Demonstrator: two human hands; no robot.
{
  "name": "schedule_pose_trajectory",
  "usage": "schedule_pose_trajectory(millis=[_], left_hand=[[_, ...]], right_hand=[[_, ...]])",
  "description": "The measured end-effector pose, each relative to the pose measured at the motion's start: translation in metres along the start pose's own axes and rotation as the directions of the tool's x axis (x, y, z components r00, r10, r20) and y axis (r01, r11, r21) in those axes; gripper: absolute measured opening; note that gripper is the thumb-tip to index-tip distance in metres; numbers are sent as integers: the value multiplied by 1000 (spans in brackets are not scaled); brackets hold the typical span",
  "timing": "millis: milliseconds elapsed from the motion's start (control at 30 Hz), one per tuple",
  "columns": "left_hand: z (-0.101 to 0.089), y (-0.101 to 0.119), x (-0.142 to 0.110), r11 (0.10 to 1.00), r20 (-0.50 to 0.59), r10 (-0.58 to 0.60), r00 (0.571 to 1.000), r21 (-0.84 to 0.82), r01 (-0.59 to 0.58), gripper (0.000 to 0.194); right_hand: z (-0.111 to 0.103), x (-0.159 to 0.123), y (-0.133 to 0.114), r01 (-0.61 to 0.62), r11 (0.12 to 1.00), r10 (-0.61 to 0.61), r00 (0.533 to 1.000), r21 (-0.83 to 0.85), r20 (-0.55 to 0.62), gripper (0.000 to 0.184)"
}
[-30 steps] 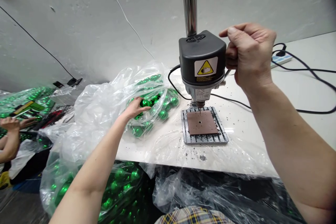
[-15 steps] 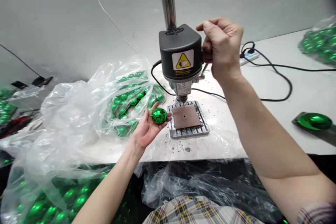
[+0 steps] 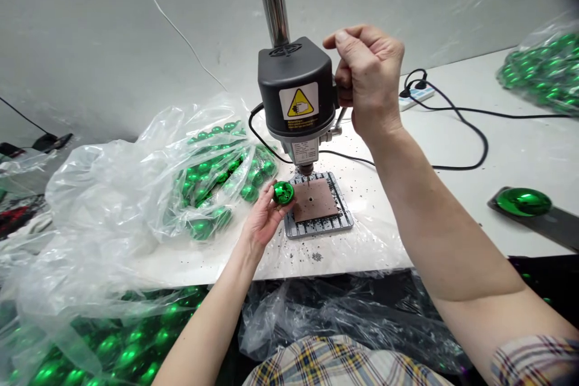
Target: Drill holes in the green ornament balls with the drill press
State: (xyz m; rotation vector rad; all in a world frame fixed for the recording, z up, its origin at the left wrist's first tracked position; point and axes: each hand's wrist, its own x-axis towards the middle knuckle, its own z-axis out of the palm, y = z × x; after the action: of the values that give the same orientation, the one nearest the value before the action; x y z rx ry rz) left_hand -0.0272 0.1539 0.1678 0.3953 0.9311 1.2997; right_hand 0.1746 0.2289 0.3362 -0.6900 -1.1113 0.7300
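Note:
A shiny green ball ornament (image 3: pixel 283 193) rests in the fingers of my left hand (image 3: pixel 266 217), at the left edge of a brown board (image 3: pixel 322 208) with a small hole in it. The board lies on the slotted grey base (image 3: pixel 346 217) of a small drill press (image 3: pixel 296 81). Its thin bit (image 3: pixel 309 180) points down above the board, apart from the ball. My right hand (image 3: pixel 373 75) is closed at the right side of the drill head, around the feed lever (image 3: pixel 342 116); most of the lever is hidden by the fingers.
Clear plastic bags of green balls lie at left (image 3: pixel 217 163) and far right (image 3: pixel 545 72). A green ornament (image 3: pixel 523 201) sits on a dark strip at right. A power strip (image 3: pixel 418 95) and black cable (image 3: pixel 479 151) run behind my right arm. Dark shavings surround the base.
My left hand has moved right with the ball, closer to the board, and its fingers have curled more around it. My right hand stays at the lever. The whole view has shifted slightly.

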Motion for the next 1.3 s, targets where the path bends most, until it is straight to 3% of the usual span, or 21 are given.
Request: schedule_pose_trajectory(millis=[267,367,567,867,1000,1200,1300], left_hand=[[-9,-14,29,950,48,210,977,225,-215,57],[-6,-20,38,901,112,266,957,325,-288,62],[-1,-31,44,791,265,261,928,493,-363,62],[12,-35,40,656,274,340,900,617,-436,51],[13,-36,36,656,273,340,900,617,-435,53],[2,-40,42,754,276,285,918,527,-392,55],[1,-41,44,748,271,282,921,539,-387,56]], right_hand=[[0,-1,-1,19,999,-20,1000,-40,-23,20],[-1,-2,-2,-1,997,0,1000,-79,-15,20],[0,0,-1,-7,996,3,999,-85,-41,23],[0,-1,-3,-13,997,11,999,-70,-32,22],[1,-1,-4,-18,997,15,999,-75,-41,25],[3,-3,-7,-22,998,18,998,-58,-65,26],[3,-3,-7,-27,998,23,998,-62,-67,27]])
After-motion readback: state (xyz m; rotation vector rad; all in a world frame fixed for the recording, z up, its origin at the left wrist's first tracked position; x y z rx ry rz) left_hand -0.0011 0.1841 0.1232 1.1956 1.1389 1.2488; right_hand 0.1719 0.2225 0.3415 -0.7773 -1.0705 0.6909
